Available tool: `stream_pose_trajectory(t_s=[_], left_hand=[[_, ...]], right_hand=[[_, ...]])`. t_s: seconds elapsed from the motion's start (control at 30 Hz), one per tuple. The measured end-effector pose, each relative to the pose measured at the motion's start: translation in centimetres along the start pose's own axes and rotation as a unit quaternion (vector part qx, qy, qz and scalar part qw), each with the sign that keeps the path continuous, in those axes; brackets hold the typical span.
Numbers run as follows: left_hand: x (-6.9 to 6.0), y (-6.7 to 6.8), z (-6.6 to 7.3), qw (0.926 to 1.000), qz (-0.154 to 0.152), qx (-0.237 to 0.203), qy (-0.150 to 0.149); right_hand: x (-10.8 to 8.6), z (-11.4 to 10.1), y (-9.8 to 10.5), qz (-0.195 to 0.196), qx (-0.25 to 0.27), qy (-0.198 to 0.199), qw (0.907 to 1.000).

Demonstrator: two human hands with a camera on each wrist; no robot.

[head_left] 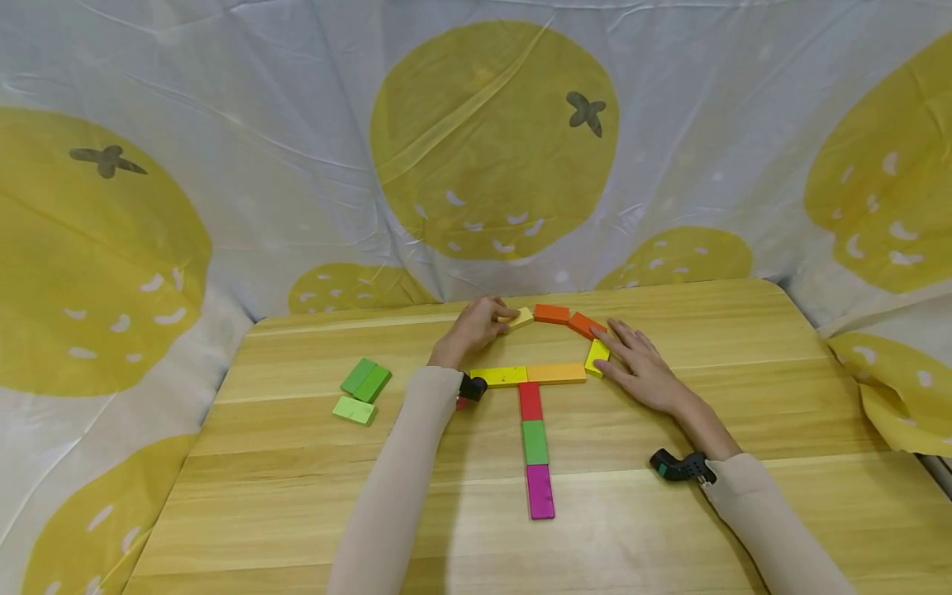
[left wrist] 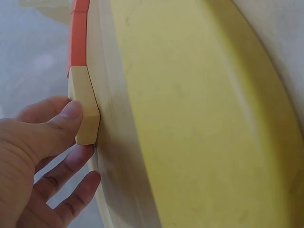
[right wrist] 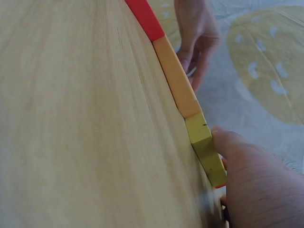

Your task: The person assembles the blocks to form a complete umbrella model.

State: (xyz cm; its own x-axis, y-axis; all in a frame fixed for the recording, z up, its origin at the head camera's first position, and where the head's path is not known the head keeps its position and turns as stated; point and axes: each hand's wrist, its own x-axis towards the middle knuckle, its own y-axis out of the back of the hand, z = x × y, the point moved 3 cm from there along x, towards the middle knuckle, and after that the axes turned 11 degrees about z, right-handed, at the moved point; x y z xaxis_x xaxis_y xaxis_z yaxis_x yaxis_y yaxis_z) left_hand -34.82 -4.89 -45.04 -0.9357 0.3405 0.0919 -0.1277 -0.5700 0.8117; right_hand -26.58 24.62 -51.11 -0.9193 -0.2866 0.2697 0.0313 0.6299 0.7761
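Note:
At the left end of a curved row, my left hand (head_left: 473,329) pinches a cream block (head_left: 521,318) between thumb and fingers; the left wrist view has its thumb on the cream block (left wrist: 84,107). Two orange-red blocks (head_left: 551,314) continue the curve to the right. Below them stands a tilted yellow block (head_left: 597,357). My right hand (head_left: 641,368) lies beside it with fingers stretched out, the thumb touching the yellow block (right wrist: 206,147) and a fingertip at the lower orange-red block (head_left: 587,325).
Beneath the curve, a yellow block (head_left: 500,377) and a light-orange block (head_left: 556,374) form a bar. A red (head_left: 530,401), a green (head_left: 535,442) and a magenta block (head_left: 540,492) run down from it. Several green blocks (head_left: 365,379) lie left. My left wrist partly hides something red (head_left: 461,403).

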Motion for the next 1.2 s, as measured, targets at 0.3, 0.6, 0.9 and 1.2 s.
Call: stream_pose_trajectory(t_s=[0.3, 0.6, 0.9, 1.2], left_hand=[[0.0, -0.1, -0.1, 1.0, 0.0, 0.008, -0.005], [0.1, 0.0, -0.3, 0.9999, 0.0, -0.015, 0.002], [-1.7, 2.6, -1.6, 0.9993, 0.004, -0.037, -0.008], [-7.9, 7.5, -3.4, 0.9992, 0.002, -0.013, -0.038]], right_hand=[[0.0, -0.2, 0.0, 0.004, 0.001, 0.007, 1.0], [0.0, -0.3, 0.1, 0.005, 0.003, 0.005, 1.0], [0.0, -0.4, -0.1, 0.006, 0.002, 0.011, 0.9999], [-0.2, -0.3, 0.0, 0.011, 0.007, 0.007, 0.9999]])
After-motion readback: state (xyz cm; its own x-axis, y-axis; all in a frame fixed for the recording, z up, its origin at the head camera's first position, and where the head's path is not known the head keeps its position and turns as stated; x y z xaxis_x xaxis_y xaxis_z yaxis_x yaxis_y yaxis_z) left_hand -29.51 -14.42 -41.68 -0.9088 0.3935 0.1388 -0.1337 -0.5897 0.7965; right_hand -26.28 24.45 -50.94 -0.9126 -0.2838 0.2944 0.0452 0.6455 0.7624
